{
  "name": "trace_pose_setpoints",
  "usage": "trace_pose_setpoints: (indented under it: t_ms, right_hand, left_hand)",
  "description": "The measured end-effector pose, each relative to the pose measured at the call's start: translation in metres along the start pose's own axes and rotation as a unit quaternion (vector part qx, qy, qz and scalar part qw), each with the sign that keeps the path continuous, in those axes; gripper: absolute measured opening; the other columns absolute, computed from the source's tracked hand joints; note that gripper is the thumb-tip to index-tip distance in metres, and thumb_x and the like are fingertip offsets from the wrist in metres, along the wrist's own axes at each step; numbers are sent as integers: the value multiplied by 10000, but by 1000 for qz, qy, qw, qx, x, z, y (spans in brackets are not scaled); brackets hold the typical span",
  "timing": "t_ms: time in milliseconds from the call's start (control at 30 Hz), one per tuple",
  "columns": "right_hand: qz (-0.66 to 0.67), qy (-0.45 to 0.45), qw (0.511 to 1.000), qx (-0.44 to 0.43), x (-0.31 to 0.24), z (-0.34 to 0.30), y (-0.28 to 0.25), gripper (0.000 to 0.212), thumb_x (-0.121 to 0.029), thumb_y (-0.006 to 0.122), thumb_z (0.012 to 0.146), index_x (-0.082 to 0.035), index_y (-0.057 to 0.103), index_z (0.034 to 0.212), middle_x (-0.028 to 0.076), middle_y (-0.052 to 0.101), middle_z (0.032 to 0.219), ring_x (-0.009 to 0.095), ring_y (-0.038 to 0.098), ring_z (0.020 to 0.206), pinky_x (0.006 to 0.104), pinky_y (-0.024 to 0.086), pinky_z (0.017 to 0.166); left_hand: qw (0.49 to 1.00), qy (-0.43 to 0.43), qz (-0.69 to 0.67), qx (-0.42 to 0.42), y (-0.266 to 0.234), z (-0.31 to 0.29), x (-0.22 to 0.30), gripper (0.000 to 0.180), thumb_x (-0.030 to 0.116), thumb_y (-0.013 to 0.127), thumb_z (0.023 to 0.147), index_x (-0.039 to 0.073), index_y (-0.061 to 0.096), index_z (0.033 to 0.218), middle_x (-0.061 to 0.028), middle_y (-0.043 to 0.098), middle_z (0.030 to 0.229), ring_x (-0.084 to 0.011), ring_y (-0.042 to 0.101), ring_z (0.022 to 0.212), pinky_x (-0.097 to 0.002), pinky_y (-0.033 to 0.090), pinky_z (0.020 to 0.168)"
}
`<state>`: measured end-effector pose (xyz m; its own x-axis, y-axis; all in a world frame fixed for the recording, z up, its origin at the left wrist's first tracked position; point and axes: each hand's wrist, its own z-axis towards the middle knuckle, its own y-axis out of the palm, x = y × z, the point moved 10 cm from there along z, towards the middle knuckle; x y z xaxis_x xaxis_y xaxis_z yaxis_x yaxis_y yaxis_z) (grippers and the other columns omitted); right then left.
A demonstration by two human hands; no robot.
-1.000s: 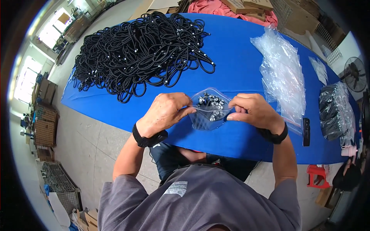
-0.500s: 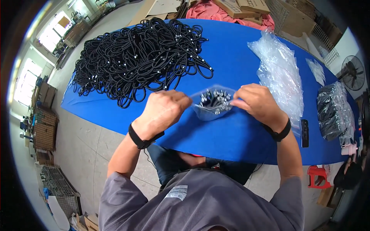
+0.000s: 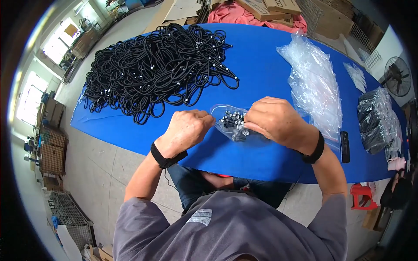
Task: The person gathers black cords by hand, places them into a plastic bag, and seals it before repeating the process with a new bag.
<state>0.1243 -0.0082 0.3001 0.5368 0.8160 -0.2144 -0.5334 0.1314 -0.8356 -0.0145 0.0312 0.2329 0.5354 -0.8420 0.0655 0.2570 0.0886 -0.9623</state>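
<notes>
A clear plastic bag (image 3: 226, 129) with black cords and several silvery ends inside it is held over the blue table. My left hand (image 3: 188, 129) is closed, its fingertips pinching the bag's left edge. At the opposite side, my right hand (image 3: 275, 121) is closed with thumb and fingers at the bag's right edge; its fingers partly cover the bag's mouth. A big heap of black elastic cord loops (image 3: 148, 69) with small silvery ends lies to the far left. Flat clear plastic bags (image 3: 315, 82) are piled beyond my right hand.
The blue-covered table (image 3: 254, 56) also carries a black oblong object (image 3: 345, 147), filled bags of black cords (image 3: 372, 122) at the right, and a small clear packet (image 3: 356, 77). Beyond are a fan (image 3: 397, 77), cardboard boxes (image 3: 283, 6) on red cloth, and a red stool (image 3: 362, 196).
My right hand has moved a little left, over the bag's mouth. The bag's opening has narrowed and its rim has shifted slightly left. My left hand keeps its pinch.
</notes>
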Motion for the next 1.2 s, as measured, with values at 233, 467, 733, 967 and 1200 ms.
trace_pose_setpoints:
  t_ms: [233, 467, 733, 967, 1200]
  right_hand:
    - [-6, 24, 1000, 7, 13, -2, -1, 122, -98, 756, 829, -23, 665, 858, 115, 680, 860, 311, 660, 809, 392, 543, 725]
    - [28, -11, 999, 12, 19, -21, 0, 134, -116, 735, 852, -17, 645, 862, 111, 662, 843, 321, 655, 811, 404, 546, 741]
    - [10, 59, 998, 29, 31, -31, 9, 123, -136, 705, 901, -31, 642, 917, 115, 641, 855, 310, 644, 804, 402, 528, 719]
    - [1, 68, 995, 78, 33, -31, -10, 146, -149, 710, 900, -30, 626, 906, 118, 630, 834, 318, 636, 784, 410, 522, 695]
    - [7, 60, 997, 42, 28, -29, -23, 107, -106, 721, 868, -26, 652, 866, 121, 653, 835, 314, 652, 787, 407, 525, 709]
  left_hand:
    - [999, -31, -35, 20, 2, -6, -8, 82, 151, 689, 914, 70, 675, 915, -91, 660, 788, -310, 657, 675, -414, 530, 596]
    - [999, 10, -31, 44, -3, -1, 3, 49, 113, 655, 880, 78, 629, 858, -82, 603, 742, -306, 648, 689, -416, 501, 557]
    - [998, 14, 57, -32, 12, -2, 3, 77, 30, 638, 834, 72, 685, 878, -97, 625, 741, -299, 643, 661, -404, 516, 583]
    - [991, 1, 18, 135, -53, 4, 20, 133, 21, 636, 800, 80, 678, 912, -80, 651, 792, -279, 656, 695, -399, 523, 607]
    - [997, 1, 70, 41, -46, 10, 15, 124, 46, 643, 796, 89, 646, 912, -58, 641, 805, -261, 656, 718, -385, 525, 618]
